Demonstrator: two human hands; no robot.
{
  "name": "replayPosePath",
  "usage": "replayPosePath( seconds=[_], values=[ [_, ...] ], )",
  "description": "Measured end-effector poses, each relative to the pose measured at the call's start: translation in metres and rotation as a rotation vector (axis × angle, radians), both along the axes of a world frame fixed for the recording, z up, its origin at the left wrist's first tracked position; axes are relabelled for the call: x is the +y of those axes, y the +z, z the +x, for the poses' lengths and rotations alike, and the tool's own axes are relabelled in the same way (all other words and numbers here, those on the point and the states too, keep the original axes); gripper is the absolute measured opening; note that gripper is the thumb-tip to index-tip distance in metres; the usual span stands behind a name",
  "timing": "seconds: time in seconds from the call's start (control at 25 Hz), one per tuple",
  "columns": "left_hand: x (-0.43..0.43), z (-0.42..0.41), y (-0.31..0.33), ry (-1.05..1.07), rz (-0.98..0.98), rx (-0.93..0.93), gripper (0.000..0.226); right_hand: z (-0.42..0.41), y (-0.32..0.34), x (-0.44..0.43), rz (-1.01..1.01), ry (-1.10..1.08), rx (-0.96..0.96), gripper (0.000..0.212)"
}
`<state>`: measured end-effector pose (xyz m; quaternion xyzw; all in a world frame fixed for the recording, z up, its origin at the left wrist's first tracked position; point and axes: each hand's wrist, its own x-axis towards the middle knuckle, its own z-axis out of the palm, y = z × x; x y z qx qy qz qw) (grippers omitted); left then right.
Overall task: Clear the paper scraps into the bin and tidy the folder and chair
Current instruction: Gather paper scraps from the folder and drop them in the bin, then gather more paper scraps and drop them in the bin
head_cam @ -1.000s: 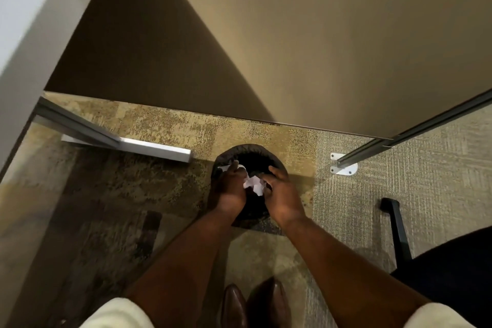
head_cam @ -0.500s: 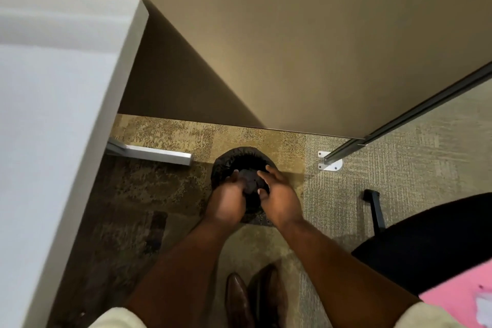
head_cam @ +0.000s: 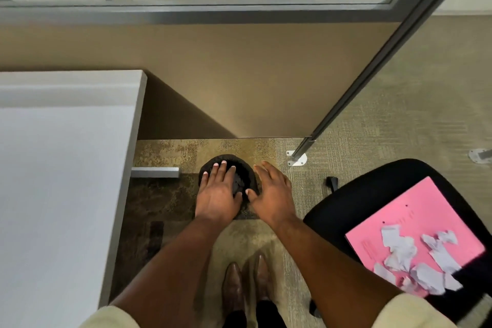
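A round black bin (head_cam: 243, 176) stands on the carpet by the tan partition. My left hand (head_cam: 218, 192) hovers over its mouth with fingers spread and nothing in it. My right hand (head_cam: 271, 192) is beside it at the bin's right rim, fingers straight, also empty. To the right, a black office chair (head_cam: 354, 200) carries a pink folder (head_cam: 415, 221) on its seat. Several crumpled white paper scraps (head_cam: 415, 258) lie on the folder's near end.
A white desk (head_cam: 61, 181) fills the left side, its metal foot (head_cam: 155, 172) on the floor near the bin. A tan partition wall (head_cam: 239, 82) stands behind the bin, with a metal post (head_cam: 372, 66) slanting to a floor bracket (head_cam: 296, 159). My shoes (head_cam: 247, 285) are below the hands.
The paper scraps that my hands held over the bin a second ago are gone from them. Both hands have opened and lifted, and the view has risen to show the chair and folder.
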<state>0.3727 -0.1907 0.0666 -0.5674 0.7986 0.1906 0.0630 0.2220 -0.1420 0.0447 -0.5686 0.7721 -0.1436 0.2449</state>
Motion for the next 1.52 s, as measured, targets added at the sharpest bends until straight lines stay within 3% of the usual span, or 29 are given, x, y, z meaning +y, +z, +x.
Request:
replayPosePath(
  seconds=[0.64, 0.96, 1.52],
  values=[
    [0.062, -0.030, 0.147, -0.269, -0.084, 0.019, 0.078, -0.031, 0.145, 0.098, -0.122, -0.295, 0.050, 0.072],
    [0.080, -0.074, 0.153, -0.458, -0.073, 0.030, 0.081, -0.067, 0.163, 0.155, -0.193, -0.550, 0.058, 0.073],
    [0.141, -0.221, 0.129, -0.719, -0.046, 0.033, 0.083, -0.170, 0.132, 0.249, -0.055, -0.827, -0.008, 0.077]
  ],
)
